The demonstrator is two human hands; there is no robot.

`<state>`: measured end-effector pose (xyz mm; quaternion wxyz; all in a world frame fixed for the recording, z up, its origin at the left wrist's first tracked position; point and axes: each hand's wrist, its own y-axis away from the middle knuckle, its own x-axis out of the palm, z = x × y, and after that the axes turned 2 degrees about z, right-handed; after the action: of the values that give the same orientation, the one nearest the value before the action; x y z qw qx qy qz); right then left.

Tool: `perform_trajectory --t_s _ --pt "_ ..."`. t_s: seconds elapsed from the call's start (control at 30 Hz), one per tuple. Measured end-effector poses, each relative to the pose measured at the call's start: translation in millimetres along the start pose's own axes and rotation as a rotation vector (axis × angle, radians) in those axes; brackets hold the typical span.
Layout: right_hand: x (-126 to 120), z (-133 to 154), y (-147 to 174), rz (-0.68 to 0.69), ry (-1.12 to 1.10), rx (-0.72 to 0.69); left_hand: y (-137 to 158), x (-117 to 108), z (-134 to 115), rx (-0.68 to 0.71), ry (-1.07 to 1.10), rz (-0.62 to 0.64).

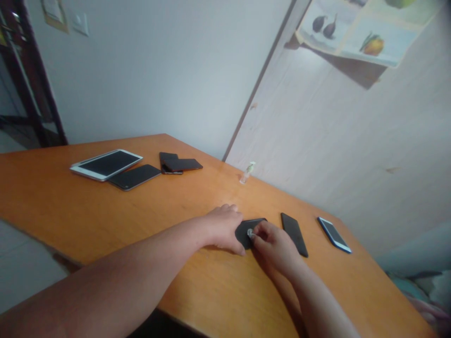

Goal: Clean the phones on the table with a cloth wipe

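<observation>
A dark smartphone (243, 234) lies on the wooden table in front of me. My left hand (223, 229) grips its left end, thumb along the near edge and fingers around the far side. With fingertips pinched together, my right hand (275, 244) holds a small whitish wad (250, 233) against the phone's surface. What the wad is made of cannot be made out. Just right of my right hand lies a black phone (294, 234). Part of the held phone is hidden under both hands.
A blue-edged phone (334, 234) lies far right. A small clear bottle (247, 173) stands near the wall. To the left are a white tablet (105, 164), a dark tablet (136, 177) and overlapping dark phones (183, 164). The table (197, 197) meets the wall behind.
</observation>
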<state>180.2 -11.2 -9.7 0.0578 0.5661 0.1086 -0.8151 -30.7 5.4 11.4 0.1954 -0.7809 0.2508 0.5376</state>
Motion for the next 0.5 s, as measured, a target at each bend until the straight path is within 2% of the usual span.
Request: perform_trajectory --t_s 0.07,0.13,0.2,0.33,0.4,0.5 --pt "-4 -15 -5 -0.066 0.069 0.100 0 -1 0 0.002 0.001 0.003" --pt "-6 -24 -7 -0.119 0.125 0.133 0 -1 0 0.002 0.004 0.006" --pt "-5 -19 -5 -0.123 0.114 0.078 0 0 1 -0.003 0.007 0.005" --pt "4 15 6 -0.026 -0.048 -0.196 0 1 0 -0.001 0.002 -0.015" --pt "5 23 9 0.020 -0.070 -0.290 0 0 -1 0.006 0.001 -0.019" --pt "1 11 5 0.007 0.021 -0.237 1 -1 -2 0.007 0.011 -0.018"
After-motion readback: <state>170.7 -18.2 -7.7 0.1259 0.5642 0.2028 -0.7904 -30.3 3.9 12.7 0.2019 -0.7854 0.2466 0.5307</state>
